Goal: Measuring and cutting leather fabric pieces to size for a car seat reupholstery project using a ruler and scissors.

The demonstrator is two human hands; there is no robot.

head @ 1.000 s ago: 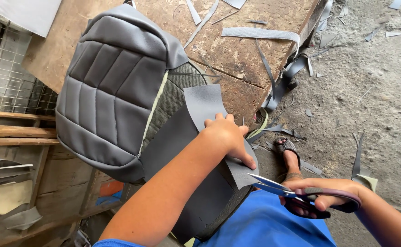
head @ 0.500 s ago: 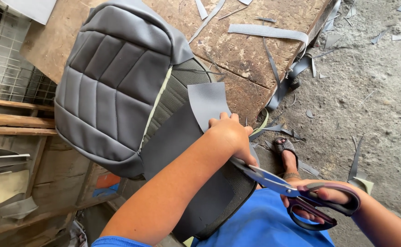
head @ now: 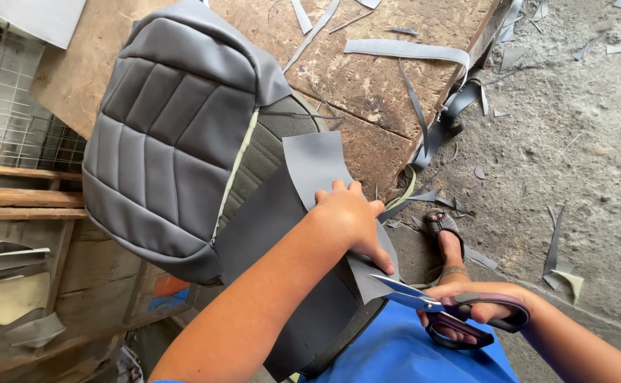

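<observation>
**Grey seat cover trimmed at a worn wooden bench**

A rough concrete floor (head: 580, 142) lies to the right, littered with grey offcut strips (head: 406, 50) and small scraps. A scarred wooden bench (head: 367, 85) fills the upper middle, with wire mesh (head: 13, 120) and wooden rails (head: 20, 198) along the left edge.

A quilted grey seat cover (head: 176, 156) is pulled over a seat that leans against the front of the bench, its stitched panels facing up. A loose flap of plain grey material (head: 314, 163) sticks out from the cover's right side and runs down toward the person's lap.

The left hand (head: 349, 220) lies flat on this flap, fingers (head: 339, 190) close together and pointing up the strip, thumb stretched down along its lower edge, pressing the material against the seat.

The right hand (head: 480, 305) grips a pair of scissors (head: 438, 308) with dark purple handles, fingers threaded through the loops and curled round them. The blades are slightly parted and point left, their tips at the lower edge of the flap just below the left thumb.

A blue garment (head: 410, 354) shows at the bottom, and a sandalled foot (head: 445, 237) rests on the floor between the bench and the scissors.
</observation>
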